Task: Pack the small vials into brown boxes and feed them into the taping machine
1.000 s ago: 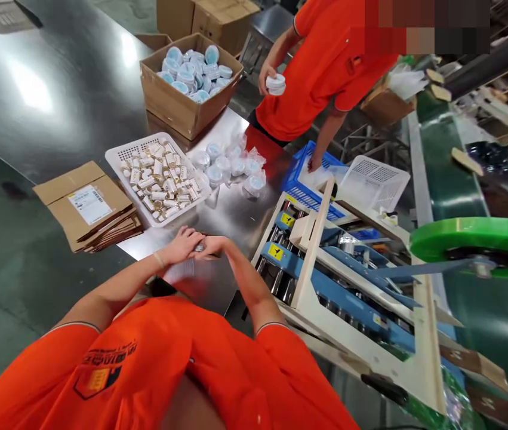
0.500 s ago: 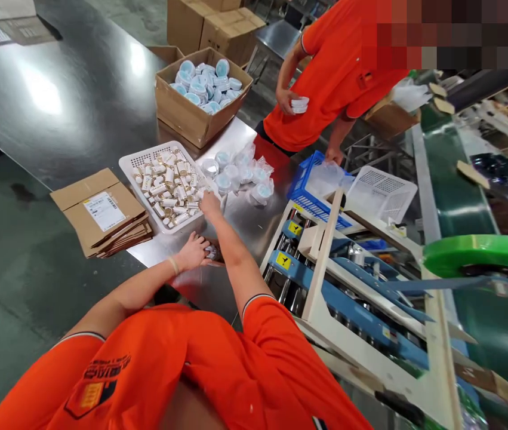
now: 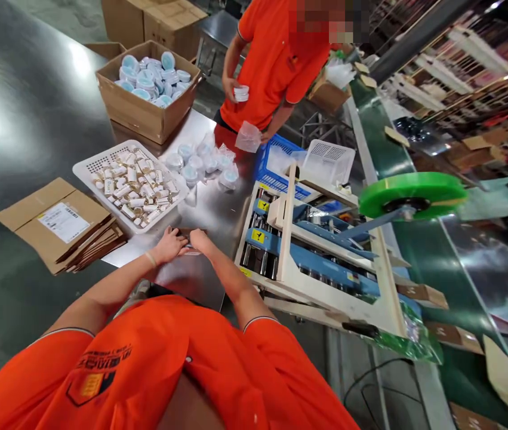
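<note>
Close to my body at the table's front edge, my left hand (image 3: 171,245) curls its fingers around the left side of a small brown cardboard box (image 3: 192,251). Most of that box is hidden by my hands. My right hand (image 3: 199,239) is closed over the box's right part, and what its fingers pinch is hidden. Just beyond them stands a white perforated basket (image 3: 84,171) filled with small white bottles with gold-coloured ends (image 3: 132,174). Flattened cardboard boxes (image 3: 57,222) lie stacked at the left, a white label on top.
Round blue-and-white containers fill a carton (image 3: 132,116) behind the basket. Several bagged ones (image 3: 209,161) lie right of it. A co-worker (image 3: 271,65) holds white containers and a clear bag (image 3: 248,137) over a blue crate (image 3: 262,173). A taping machine (image 3: 298,245) stands right.
My right hand has left the bottle basket and come down to the small box beside my left hand. The co-worker has lifted a clear bag from the blue crate. The view has shifted right.
</note>
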The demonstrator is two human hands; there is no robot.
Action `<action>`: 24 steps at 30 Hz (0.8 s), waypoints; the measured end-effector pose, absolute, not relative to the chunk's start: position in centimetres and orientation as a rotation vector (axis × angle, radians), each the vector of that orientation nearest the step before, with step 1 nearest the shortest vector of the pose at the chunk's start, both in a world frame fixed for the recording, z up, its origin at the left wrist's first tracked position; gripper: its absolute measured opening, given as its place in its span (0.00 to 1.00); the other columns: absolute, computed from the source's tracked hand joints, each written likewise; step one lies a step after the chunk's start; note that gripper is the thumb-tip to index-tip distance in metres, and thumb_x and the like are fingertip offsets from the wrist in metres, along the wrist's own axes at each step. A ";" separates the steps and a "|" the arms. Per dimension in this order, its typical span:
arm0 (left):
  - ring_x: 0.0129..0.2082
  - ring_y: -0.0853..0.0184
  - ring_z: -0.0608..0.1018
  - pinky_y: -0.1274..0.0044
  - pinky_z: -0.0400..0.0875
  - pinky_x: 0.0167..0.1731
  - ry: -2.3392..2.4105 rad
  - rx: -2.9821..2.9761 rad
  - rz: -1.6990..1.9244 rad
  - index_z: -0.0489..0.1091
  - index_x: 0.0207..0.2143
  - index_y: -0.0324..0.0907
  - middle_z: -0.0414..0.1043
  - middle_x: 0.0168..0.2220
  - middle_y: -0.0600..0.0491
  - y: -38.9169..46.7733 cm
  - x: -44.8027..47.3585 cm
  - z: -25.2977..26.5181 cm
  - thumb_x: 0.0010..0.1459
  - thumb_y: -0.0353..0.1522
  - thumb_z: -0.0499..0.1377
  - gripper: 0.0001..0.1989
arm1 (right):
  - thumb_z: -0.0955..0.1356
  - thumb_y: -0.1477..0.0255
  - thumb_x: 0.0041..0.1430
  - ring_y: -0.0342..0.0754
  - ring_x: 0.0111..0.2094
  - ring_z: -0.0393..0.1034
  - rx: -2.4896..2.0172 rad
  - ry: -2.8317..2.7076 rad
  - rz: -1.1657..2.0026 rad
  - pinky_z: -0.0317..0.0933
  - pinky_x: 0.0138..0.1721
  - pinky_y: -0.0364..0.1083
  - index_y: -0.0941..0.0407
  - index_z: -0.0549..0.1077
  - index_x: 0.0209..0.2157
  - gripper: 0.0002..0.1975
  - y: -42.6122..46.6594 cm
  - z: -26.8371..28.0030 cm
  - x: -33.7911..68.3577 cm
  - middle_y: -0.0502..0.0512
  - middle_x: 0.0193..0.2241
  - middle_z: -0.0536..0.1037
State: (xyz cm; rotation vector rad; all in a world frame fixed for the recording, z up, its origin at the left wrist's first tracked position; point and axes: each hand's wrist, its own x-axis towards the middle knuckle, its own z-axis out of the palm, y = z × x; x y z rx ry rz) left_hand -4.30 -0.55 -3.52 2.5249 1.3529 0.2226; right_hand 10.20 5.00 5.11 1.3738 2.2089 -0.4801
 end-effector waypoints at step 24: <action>0.63 0.55 0.76 0.62 0.76 0.60 1.463 1.379 0.852 0.68 0.65 0.43 0.76 0.62 0.41 -1.7 -9.3 -5.9 0.63 0.48 0.65 0.33 | 0.68 0.79 0.72 0.55 0.62 0.74 1.129 2.670 -0.893 0.64 0.67 0.53 0.57 0.85 0.53 0.15 2.6 0.8 19.8 0.64 0.61 0.81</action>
